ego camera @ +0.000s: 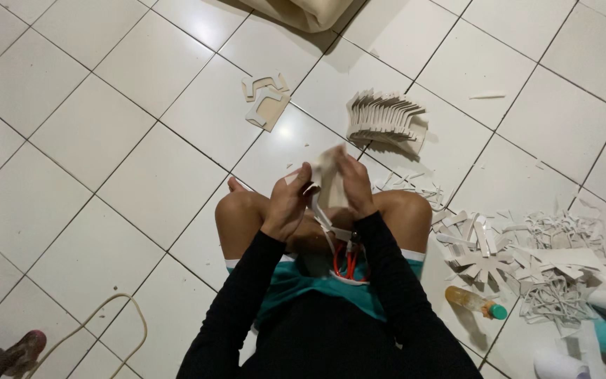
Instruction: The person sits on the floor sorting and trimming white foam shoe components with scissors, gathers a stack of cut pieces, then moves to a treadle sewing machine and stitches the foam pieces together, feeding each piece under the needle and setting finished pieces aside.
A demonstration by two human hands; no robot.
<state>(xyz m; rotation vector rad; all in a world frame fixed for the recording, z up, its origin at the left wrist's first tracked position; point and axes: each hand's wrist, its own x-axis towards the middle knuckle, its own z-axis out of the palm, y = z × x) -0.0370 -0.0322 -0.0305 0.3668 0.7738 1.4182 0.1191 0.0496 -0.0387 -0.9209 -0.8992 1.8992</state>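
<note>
A: Okay, counts first. Two hands up front, one pale cardboard piece [329, 175] between them.

B: Grip?

A: Left hand [290, 202] has fingers curled shut, pinching the piece's left edge near the top. Right hand [354, 184] is closed on the right edge, thumb side toward the camera. The piece stands roughly upright between both palms, above the knees, touching both hands. It's blurred, so the exact shape is not readable.

B: Tools?

A: One pair of scissors with orange handles [347, 261], in the lap just below the wrists. Not in either hand. A white strip [325, 223] hangs from the hands down toward them.

B: Stock on the floor?

A: One fanned stack of cut pieces [385, 119], beyond the hands and slightly right, apart from them. One small group of flat cutouts [266, 100] further left, about three, loosely overlapped. One large heap of offcuts [527, 256] at the right knee. Small scraps [415, 184] scattered between stack and knee, too many and too small to count.

B: Anything else?

A: One glue bottle with a green cap [476, 302], lying on its side by the heap. One beige cord [99, 316] looped at the lower left. White tile floor [92, 140] under everything.
</note>
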